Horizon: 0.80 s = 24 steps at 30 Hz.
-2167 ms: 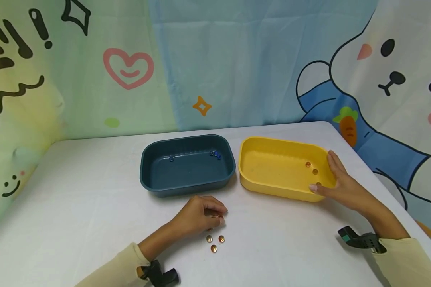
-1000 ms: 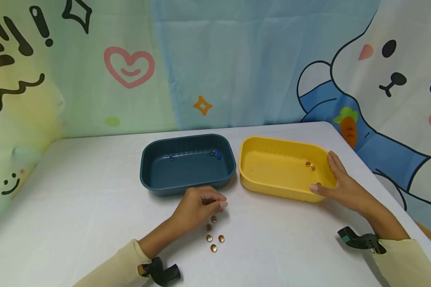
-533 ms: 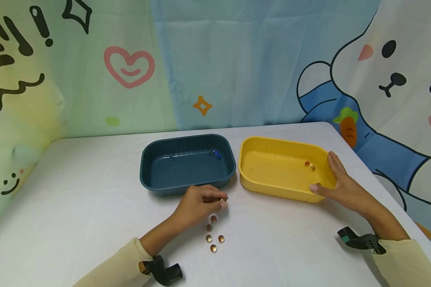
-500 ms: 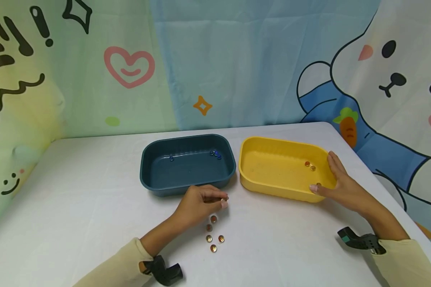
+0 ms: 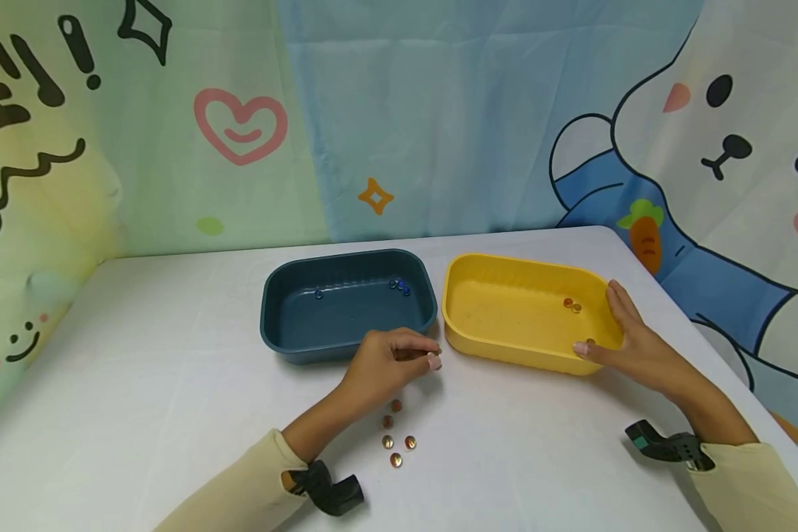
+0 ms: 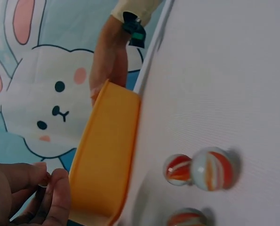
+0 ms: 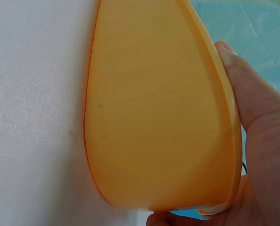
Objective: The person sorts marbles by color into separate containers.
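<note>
Head view: the left hand (image 5: pixel 387 367) has moved nearer the yellow tray (image 5: pixel 505 352), thumb and fingers pinching a marble (image 5: pixel 433 355) off the tray's near left corner; five loose marbles (image 5: pixel 395 459) lie farther from it. Left wrist view: the marble, mostly hidden, sits between fingertips. Right wrist view: the right hand (image 7: pixel 267 134) grips the tray's right end.

A pastel cartoon-printed backdrop (image 5: pixel 465 125) hangs behind the white table (image 5: pixel 153 369).
</note>
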{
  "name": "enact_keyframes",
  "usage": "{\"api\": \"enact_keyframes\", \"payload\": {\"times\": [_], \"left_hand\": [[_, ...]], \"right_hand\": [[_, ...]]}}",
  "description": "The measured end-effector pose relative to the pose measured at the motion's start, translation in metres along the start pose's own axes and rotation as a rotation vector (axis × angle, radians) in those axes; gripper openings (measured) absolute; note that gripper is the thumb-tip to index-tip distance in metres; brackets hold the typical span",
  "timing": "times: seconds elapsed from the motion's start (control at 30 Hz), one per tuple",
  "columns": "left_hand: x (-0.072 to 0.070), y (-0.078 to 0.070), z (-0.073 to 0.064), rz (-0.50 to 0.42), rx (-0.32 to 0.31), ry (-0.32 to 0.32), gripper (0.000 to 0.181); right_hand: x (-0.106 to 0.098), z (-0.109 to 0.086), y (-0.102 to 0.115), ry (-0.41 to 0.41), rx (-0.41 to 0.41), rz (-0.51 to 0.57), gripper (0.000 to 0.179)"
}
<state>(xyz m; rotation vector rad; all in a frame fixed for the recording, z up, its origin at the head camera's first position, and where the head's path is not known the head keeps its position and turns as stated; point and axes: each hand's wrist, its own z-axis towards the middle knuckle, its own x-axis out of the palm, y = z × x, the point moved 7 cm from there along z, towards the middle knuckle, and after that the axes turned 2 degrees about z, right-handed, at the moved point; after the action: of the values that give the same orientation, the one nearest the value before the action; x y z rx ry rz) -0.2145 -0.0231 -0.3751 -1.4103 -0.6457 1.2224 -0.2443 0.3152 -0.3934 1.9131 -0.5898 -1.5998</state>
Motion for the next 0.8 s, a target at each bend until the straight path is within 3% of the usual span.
{"api": "enact_keyframes", "payload": {"times": [0.33, 0.47, 0.6, 0.8], "left_hand": [[0.005, -0.014, 0.02, -0.06, 0.044, -0.033, 0.016], [0.007, -0.019, 0.032, -0.093, 0.029, -0.049, 0.015], [0.008, -0.017, 0.046, -0.114, -0.041, -0.057, 0.015], [0.012, -0.007, 0.059, -0.218, -0.238, -0.03, 0.019]], "right_hand": [[0.001, 0.0, 0.0, -0.001, -0.014, 0.002, 0.115], [0.0, 0.0, 0.001, -0.001, -0.014, 0.01, 0.115], [0.001, 0.0, 0.0, 0.0, -0.015, 0.016, 0.115], [0.0, 0.0, 0.0, 0.0, -0.021, 0.013, 0.115]]}}
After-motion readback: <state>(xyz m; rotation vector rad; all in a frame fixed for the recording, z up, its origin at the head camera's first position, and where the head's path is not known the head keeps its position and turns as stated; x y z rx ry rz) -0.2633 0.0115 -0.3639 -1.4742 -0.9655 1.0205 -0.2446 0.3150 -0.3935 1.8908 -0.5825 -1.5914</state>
